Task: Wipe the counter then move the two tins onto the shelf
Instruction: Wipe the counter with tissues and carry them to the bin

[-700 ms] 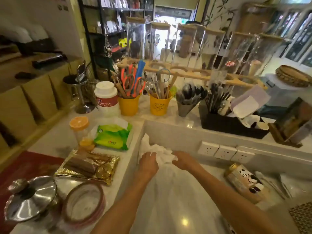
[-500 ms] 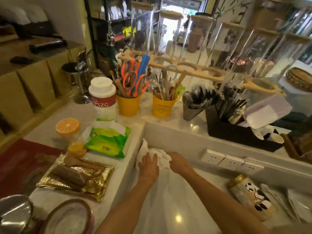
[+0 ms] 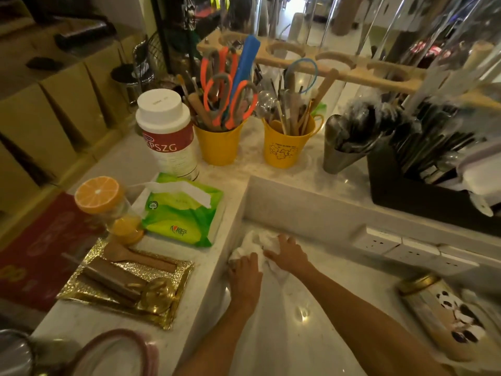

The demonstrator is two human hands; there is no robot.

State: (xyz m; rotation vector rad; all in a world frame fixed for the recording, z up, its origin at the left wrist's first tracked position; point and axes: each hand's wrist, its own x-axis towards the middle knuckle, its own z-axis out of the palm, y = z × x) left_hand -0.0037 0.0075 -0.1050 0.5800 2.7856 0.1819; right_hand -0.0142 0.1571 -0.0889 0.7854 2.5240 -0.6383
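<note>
A crumpled white cloth (image 3: 257, 242) lies in the far left corner of the lower white counter (image 3: 311, 335). My left hand (image 3: 245, 272) presses on its near left part and my right hand (image 3: 288, 252) rests on its right part, both gripping the cloth. A tin with a gold lid and panda pictures (image 3: 444, 316) lies on its side on the counter at the right, well apart from both hands. A second tin is not in view. The raised ledge (image 3: 244, 191) runs along the left and back of the counter.
On the ledge stand a white canister with a red label (image 3: 168, 134), two yellow cups of scissors and tools (image 3: 219, 142), a green wipes pack (image 3: 181, 213), an orange-lidded jar (image 3: 108, 204), a gold tray (image 3: 127, 283) and a black cutlery box (image 3: 423, 191). Wall sockets (image 3: 379, 241) sit behind the counter.
Both hands have pushed the cloth further into the counter's left corner. The camera has tilted down and moved closer.
</note>
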